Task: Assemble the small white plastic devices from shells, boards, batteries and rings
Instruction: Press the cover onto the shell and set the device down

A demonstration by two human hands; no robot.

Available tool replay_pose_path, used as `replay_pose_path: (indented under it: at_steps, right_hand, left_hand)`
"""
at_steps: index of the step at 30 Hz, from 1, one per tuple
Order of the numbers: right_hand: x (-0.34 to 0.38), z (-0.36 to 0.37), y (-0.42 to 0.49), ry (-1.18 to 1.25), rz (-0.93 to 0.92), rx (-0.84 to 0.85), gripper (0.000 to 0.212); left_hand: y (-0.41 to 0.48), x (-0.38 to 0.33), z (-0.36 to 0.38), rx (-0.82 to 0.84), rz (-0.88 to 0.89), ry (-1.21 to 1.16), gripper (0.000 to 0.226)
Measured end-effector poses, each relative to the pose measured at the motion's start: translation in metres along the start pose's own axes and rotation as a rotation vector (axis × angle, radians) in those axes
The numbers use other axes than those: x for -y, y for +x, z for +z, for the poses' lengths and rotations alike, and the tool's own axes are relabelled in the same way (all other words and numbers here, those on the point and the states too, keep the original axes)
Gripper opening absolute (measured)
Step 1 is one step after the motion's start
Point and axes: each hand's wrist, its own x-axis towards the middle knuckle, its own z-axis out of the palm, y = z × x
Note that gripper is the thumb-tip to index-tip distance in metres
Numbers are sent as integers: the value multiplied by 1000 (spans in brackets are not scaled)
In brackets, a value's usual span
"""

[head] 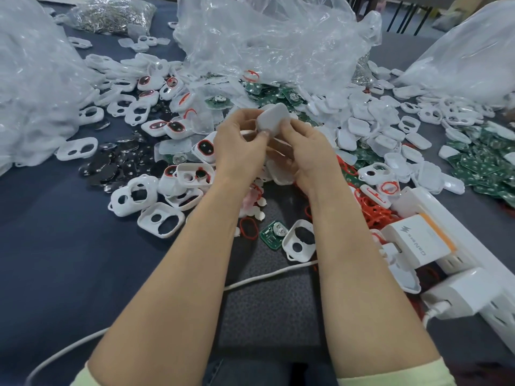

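Both hands are holding one white shell (pixel 274 118) above the middle of the table, its smooth closed side turned to the camera. The left hand (pixel 239 147) is pinching the shell's near left corner, thumb tip pressing on the front and fingers curling behind. The right hand (pixel 310 153) is gripping the right edge, thumb lying along it (what sits inside the shell cannot be told from here).

Just below the forearms, a single green circuit board (pixel 274 234) is lying flat on the dark cloth (pixel 69 260), with a loose red ring (pixel 248 228) beside it on the left and a white frame with two openings (pixel 299 243) touching it on the right. A white cable (pixel 267 277) is running across beneath them.

Further left, dark shiny discs (pixel 117 162) are lying in a heap among more two-hole frames. To the right, a tangle of red rings (pixel 373 210) is lying against a white charger (pixel 418 239) plugged into a power strip (pixel 468 263). Beyond it, green boards (pixel 485 168) are spreading in a heap toward the table's right edge. Crumpled clear plastic bags (pixel 267 37) are rising behind everything.
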Motion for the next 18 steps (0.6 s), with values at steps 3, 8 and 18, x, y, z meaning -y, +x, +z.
replay_pose_path:
  at_steps: [3, 8, 18]
  right_hand:
    - [-1, 2, 0, -181, -60, -53, 27]
    - [-2, -1, 4, -129, -59, -67, 8]
    - [1, -1, 4, -144, -188, -58, 15]
  left_hand:
    - [-2, -1, -2, -78, 148, 146, 26]
    - [0, -2, -1, -71, 139, 143, 28]
    - [4, 0, -4, 33, -48, 9, 13]
